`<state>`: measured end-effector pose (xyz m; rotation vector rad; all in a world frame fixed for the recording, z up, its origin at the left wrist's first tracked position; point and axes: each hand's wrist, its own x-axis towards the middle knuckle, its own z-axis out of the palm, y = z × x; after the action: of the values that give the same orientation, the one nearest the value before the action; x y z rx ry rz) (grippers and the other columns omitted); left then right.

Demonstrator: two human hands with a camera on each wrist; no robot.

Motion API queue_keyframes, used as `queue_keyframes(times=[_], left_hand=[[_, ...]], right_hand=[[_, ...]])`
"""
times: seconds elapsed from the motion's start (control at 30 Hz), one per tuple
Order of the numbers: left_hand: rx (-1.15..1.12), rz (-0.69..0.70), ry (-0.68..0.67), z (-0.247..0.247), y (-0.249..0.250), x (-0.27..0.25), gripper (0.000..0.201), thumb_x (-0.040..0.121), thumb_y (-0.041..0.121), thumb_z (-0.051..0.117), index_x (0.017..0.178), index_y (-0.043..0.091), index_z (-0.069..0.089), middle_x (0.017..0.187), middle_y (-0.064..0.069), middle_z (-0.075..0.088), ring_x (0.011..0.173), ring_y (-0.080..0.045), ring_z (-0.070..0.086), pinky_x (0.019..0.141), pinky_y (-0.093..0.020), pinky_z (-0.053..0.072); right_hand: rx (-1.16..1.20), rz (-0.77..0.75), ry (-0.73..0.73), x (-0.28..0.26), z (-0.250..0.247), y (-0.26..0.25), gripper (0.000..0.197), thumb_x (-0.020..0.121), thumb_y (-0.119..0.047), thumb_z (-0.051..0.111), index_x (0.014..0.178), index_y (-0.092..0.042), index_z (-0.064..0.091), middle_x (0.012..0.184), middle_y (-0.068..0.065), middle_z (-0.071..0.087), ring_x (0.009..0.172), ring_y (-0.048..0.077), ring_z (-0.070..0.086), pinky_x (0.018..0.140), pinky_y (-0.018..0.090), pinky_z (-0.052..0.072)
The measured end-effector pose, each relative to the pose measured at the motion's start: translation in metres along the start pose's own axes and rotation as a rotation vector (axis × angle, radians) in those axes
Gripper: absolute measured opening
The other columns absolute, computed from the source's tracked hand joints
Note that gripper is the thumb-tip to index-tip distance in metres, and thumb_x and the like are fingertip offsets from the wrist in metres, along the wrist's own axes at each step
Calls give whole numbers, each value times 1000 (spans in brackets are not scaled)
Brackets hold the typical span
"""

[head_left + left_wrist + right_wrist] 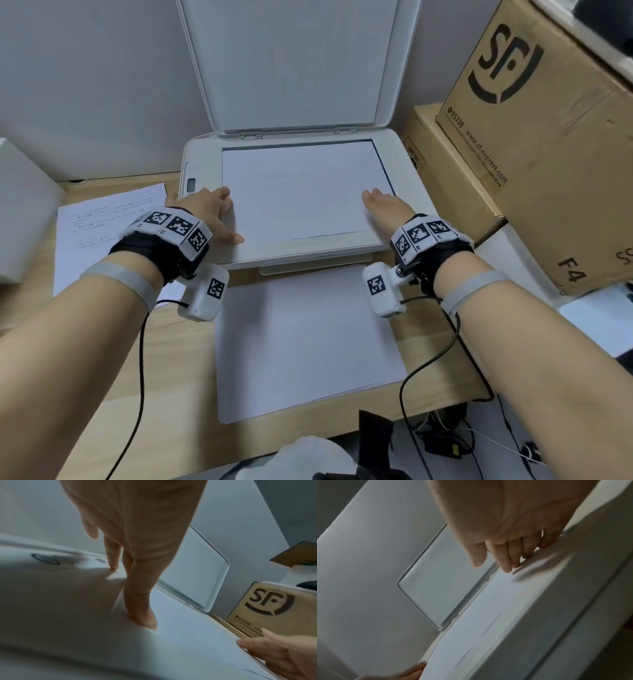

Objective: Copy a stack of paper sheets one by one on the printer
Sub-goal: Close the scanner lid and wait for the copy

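Observation:
A white printer stands at the back of the desk with its scanner lid raised upright. One white sheet lies blank side up on the scanner glass. My left hand rests with straight fingers on the sheet's left edge, thumb pressed down on the paper. My right hand touches the sheet's right edge with its fingertips. A stack of white sheets lies on the desk in front of the printer. A printed sheet lies to the left.
Brown cardboard boxes stand close on the printer's right. A white box sits at the far left. Black cables hang from both wrist cameras over the desk's front edge. A grey wall is behind.

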<state>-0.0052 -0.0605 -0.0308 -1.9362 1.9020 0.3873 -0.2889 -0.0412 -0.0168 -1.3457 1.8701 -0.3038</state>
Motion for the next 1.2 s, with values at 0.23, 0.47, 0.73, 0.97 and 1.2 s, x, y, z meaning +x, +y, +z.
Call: queue_keyframes(times=[0.23,0.47,0.73,0.97,1.2], left_hand=[[-270,37,36,-36,2,-5,72,85,54,59,138,9,41,145,-6,42,129,-26,44,101,-34,32],[-1358,35,398,-97,6,38,70,96,36,52,149,3,21,155,-10,27,143,-22,26,114,-32,19],[-1706,-157,722,-165,2,82,82,98,31,49,149,2,-7,159,-12,5,147,-21,12,118,-35,12],[-1687,-16,656,-182,7,88,80,97,34,48,151,6,-4,159,-10,11,145,-21,16,116,-33,15],[-1643,-76,738,-172,19,68,81,97,37,46,151,13,-10,159,-11,6,147,-23,10,117,-39,9]], right_hand=[[455,-51,146,25,-29,-39,20,93,-17,52,108,-14,64,99,4,63,98,22,58,85,31,49],[656,-118,249,61,-82,-112,23,91,-5,52,113,1,56,78,2,49,66,13,47,56,22,35],[741,-159,464,104,-125,-155,77,85,-15,62,148,-12,19,152,5,26,137,23,31,111,35,28],[806,-198,438,123,-126,-160,82,88,-11,60,151,-12,7,155,5,20,139,20,29,108,28,26],[738,-166,513,104,-126,-151,87,87,-44,59,151,-24,4,156,5,9,142,26,18,113,42,19]])
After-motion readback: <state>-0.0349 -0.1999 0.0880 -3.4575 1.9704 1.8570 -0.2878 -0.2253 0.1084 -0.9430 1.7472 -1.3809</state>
